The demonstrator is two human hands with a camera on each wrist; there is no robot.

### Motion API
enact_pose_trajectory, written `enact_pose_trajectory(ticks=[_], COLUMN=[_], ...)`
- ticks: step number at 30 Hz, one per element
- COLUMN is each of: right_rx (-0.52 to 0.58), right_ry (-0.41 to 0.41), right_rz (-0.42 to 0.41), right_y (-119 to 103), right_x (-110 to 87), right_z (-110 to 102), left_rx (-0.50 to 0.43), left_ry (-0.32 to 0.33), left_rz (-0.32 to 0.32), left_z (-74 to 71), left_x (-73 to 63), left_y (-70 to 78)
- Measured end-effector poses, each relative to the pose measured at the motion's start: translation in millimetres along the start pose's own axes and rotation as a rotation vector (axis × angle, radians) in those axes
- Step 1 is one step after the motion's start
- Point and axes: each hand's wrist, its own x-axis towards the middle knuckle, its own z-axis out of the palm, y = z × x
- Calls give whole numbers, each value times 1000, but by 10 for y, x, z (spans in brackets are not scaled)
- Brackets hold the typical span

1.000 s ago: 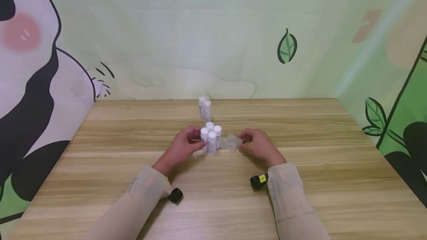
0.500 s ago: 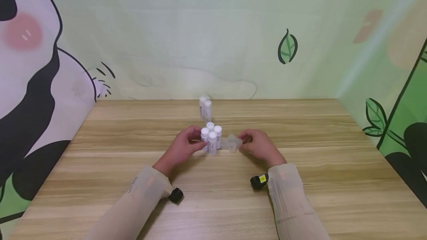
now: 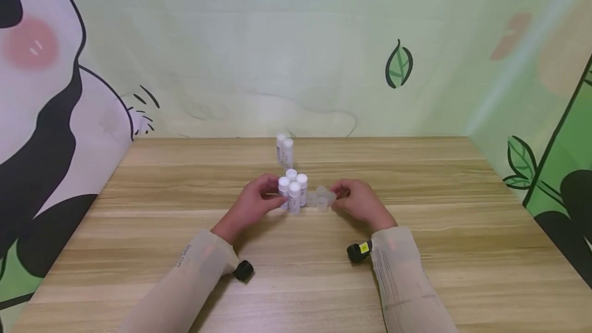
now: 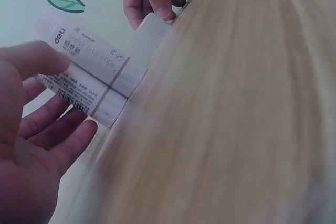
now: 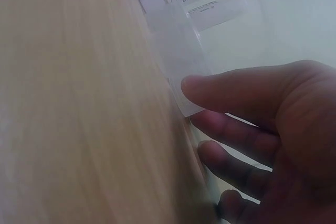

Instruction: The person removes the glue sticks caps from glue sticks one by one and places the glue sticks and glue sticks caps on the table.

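A cluster of several white glue sticks [image 3: 294, 197] stands upright at the middle of the table. My left hand [image 3: 254, 199] holds the cluster from its left side, thumb in front and other fingers behind. In the left wrist view, the near glue stick [image 4: 92, 53] reads "SIMPLE GLUE STICK" and has a thin band round its base. Just right of the sticks is a group of several translucent caps [image 3: 322, 200]. My right hand [image 3: 358, 200] holds these caps at their right edge; in the right wrist view its thumb lies on a cap [image 5: 181, 51]. Its remaining fingers are spread loosely.
Two more glue sticks [image 3: 287, 153] stand upright farther back, near the wall. The wooden table [image 3: 296, 281] runs back to a green wall with panda and leaf drawings. A black wrist camera [image 3: 244, 271] sits by each sleeve cuff.
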Motion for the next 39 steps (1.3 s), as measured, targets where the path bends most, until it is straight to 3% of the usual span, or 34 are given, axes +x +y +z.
enact_pose_trajectory(ticks=[9,16,25,39], right_rx=[-8,-2,-5,38], right_ry=[6,16,7,21], right_rz=[7,-1,-3,17], right_y=[-4,-25,-32,22], right_x=[28,40,53,0], right_z=[-30,-41,-50,10], left_rx=[29,32,19,-27], left_ry=[18,72,131,145], left_rz=[11,-19,-11,-22], left_z=[-85,-165,-273,-222], left_x=[76,179,348,572], left_y=[-76,-75,-125,-257])
